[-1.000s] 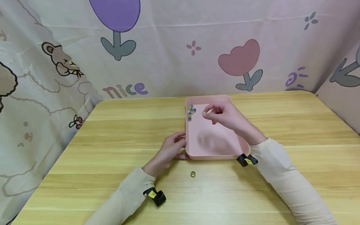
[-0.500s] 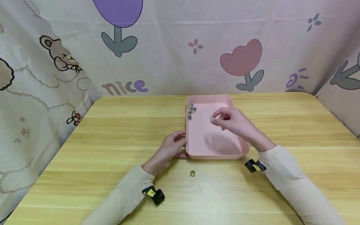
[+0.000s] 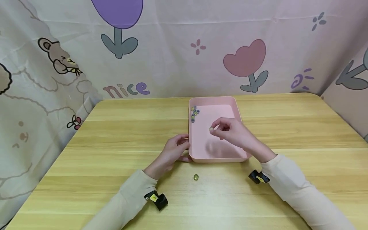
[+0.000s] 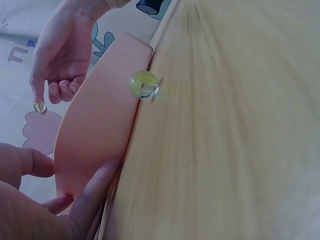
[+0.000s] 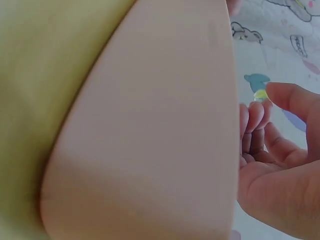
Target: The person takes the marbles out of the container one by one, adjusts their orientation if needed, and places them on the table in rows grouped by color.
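My right hand [image 3: 233,132] is above the pink tray [image 3: 201,156]. Its thumb and fingertips pinch a clear marble with a yellow tint [image 3: 211,129], seen also as the small marble [image 4: 40,107] in the left wrist view and the yellow-green glint [image 5: 261,94] in the right wrist view. At the tray's left side, my left hand [image 3: 172,151] rests its fingers against the outer wall near the front corner. In the left wrist view those fingers [image 4: 97,187] touch the wall low down and by the rim. A loose yellow marble [image 3: 196,177] lies on the table before the tray.
Several blue and yellow marbles [image 3: 194,111] cluster inside the tray along its far left wall. A wooden table [image 3: 129,127] bears everything, and a printed cloth [image 3: 172,64] hangs behind it. Each sleeve carries a black wrist camera [image 3: 161,202].
My right hand, still pinching its marble, has come nearer to the front of the tray, shifting right and then back left. The left hand stays at the tray's side.
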Available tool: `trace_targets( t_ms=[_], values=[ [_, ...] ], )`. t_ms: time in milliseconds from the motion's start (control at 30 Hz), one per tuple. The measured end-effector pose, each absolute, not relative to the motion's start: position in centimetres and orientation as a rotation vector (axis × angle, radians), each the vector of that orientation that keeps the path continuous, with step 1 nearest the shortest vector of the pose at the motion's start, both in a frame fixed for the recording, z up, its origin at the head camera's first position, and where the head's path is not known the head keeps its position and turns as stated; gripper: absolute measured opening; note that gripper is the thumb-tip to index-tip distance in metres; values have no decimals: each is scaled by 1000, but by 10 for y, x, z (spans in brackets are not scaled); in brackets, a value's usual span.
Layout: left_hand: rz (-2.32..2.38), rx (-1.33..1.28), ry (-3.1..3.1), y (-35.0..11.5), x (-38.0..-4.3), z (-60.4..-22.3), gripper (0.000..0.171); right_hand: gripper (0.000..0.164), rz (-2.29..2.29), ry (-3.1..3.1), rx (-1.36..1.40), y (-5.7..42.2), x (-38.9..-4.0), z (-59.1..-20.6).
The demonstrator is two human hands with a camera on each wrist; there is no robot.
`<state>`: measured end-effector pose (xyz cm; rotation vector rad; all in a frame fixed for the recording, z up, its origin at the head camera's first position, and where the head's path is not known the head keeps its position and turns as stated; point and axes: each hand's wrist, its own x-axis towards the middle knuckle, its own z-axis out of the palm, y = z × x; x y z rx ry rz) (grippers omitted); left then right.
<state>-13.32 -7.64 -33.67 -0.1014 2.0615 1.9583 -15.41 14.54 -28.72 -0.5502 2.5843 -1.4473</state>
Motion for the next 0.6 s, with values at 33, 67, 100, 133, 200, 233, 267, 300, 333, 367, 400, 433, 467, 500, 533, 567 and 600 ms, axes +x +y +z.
trace_targets(
  t_ms=[33, 67, 100, 133, 200, 233, 267, 300, 333, 367, 400, 433, 467, 500, 533, 567, 600],
  values=[
    [1961, -101, 2060, -76, -133, -337, 46, 16, -1456, 2578, -554, 145, -153, -288],
    [1965, -101, 2057, -76, -133, -337, 46, 16, -1464, 2573, -559, 144, -151, -289],
    [1969, -102, 2056, -76, -133, -337, 46, 16, -1475, 2566, -563, 143, -149, -289],
    [1973, -102, 2054, -76, -133, -337, 46, 15, -1482, 2561, -571, 143, -147, -290],
    [1976, -104, 2050, -76, -133, -337, 46, 15, -1492, 2557, -586, 143, -143, -290],
    [1978, -100, 2048, -76, -133, -337, 45, 15, -1498, 2558, -593, 143, -141, -290],
    [1978, -100, 2048, -76, -133, -337, 45, 15, -1502, 2561, -598, 144, -139, -290],
    [1976, -97, 2050, -76, -132, -337, 45, 15, -1509, 2564, -601, 144, -137, -290],
    [1976, -97, 2050, -76, -132, -337, 45, 15, -1514, 2571, -603, 145, -135, -290],
    [1975, -98, 2052, -76, -132, -336, 45, 15, -1522, 2580, -601, 145, -134, -291],
    [1974, -98, 2055, -76, -132, -336, 44, 14, -1533, 2587, -597, 145, -132, -291],
    [1974, -97, 2059, -77, -132, -336, 44, 14, -1546, 2593, -593, 145, -131, -292],
    [1972, -99, 2062, -77, -132, -336, 44, 14, -1559, 2598, -587, 144, -130, -293],
    [1970, -101, 2065, -76, -132, -336, 44, 14, -1574, 2603, -579, 144, -129, -293],
    [1968, -103, 2066, -76, -132, -336, 44, 14, -1588, 2610, -573, 143, -128, -294],
    [1966, -103, 2066, -76, -132, -336, 44, 14, -1603, 2612, -568, 142, -126, -294],
    [1965, -102, 2066, -76, -132, -336, 44, 13, -1615, 2611, -567, 142, -125, -295]
  ],
)
